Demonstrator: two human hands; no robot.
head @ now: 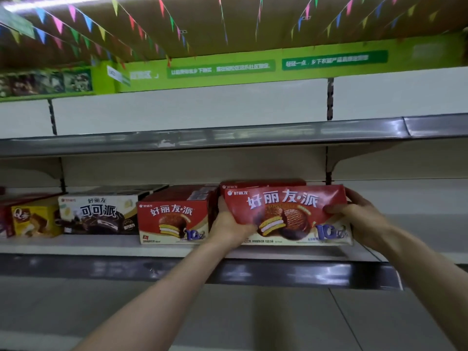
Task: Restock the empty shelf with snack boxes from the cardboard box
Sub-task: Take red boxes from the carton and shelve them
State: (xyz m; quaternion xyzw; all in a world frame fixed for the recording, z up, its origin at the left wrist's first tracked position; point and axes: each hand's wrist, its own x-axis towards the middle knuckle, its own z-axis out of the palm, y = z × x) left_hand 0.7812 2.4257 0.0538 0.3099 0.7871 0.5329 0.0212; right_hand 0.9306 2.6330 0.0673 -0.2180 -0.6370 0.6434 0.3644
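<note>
Forearms: two bare arms reach up from the bottom edge toward the middle shelf [101,245]
Left hand [229,224]: grips the left end of the held red box [286,214], thumb across its front lower corner, fingers hidden behind it
Right hand [364,219]: grips the right end of the same box, thumb on the front face, fingers curled over the top right corner
Held red box: front face to the camera, slightly tilted, lower edge down at the shelf board; whether it rests there I cannot tell
Behind it: the top of another red box [263,184] shows just above and behind
Left neighbours: a matching red box [174,219] stands just beside the left hand, then a white-and-black box [98,215], then a yellow box [35,220], all in a row on the same shelf
Upper shelf [228,138]: grey front rail, white back panel above it
Overhead: a green sign band [228,69] and strings of coloured flags [88,21]
</note>
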